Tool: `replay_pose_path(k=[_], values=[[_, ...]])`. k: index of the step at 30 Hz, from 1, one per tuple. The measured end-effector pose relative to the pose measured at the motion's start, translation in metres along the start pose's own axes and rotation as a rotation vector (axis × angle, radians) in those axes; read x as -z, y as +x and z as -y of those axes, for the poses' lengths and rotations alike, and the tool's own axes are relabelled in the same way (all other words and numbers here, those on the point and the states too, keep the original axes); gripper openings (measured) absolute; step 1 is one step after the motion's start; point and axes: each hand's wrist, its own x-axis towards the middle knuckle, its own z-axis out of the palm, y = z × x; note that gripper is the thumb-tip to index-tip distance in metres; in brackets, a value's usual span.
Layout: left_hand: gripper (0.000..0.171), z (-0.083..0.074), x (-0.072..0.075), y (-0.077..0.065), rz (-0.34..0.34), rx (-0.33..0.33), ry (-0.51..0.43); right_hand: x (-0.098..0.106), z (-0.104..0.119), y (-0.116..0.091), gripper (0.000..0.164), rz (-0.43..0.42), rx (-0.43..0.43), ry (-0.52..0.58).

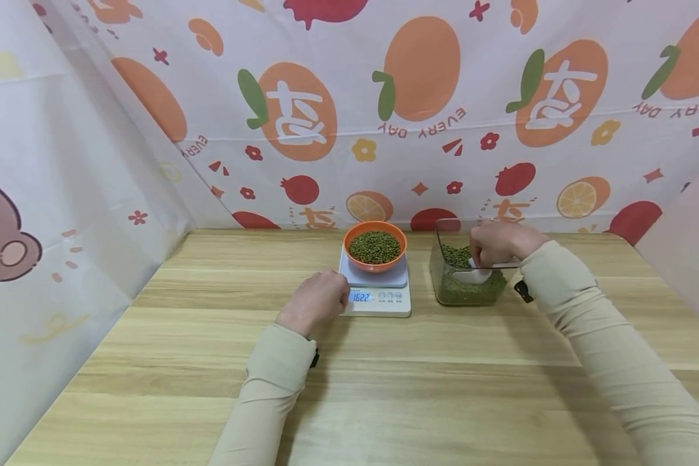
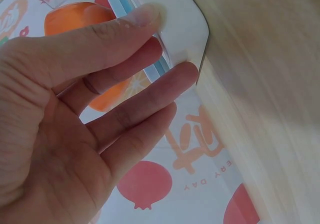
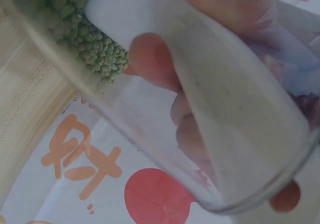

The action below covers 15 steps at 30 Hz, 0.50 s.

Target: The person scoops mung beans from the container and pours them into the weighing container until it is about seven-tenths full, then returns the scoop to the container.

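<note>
An orange bowl [image 1: 376, 264] of green mung beans [image 1: 375, 248] stands on a white kitchen scale [image 1: 378, 304], whose lit display seems to read 1622. My left hand [image 1: 317, 301] rests at the scale's front left corner. In the left wrist view, the thumb touches the white casing [image 2: 167, 19] and the relaxed fingers [image 2: 145, 99] lie along its edge. With my right hand [image 1: 503, 241] I grip a white scoop [image 1: 473, 276] inside a clear container [image 1: 443, 294] of mung beans. The container wall partly blurs those fingers in the right wrist view.
The container stands to the right of the scale on a wooden table [image 1: 419, 395]. A fruit-printed cloth [image 1: 349, 155] hangs right behind both, along the table's back edge. Another cloth [image 1: 81, 213] hangs along the left side.
</note>
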Motion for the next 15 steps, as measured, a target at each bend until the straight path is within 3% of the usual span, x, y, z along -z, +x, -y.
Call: replay_pose_path(k=[15], values=[[0.031, -0.0003, 0.0017, 0.0001, 0.003, -0.003, -0.01, -0.0049, -0.0004, -0.0006, 0.012, -0.059, -0.007, -0.005]])
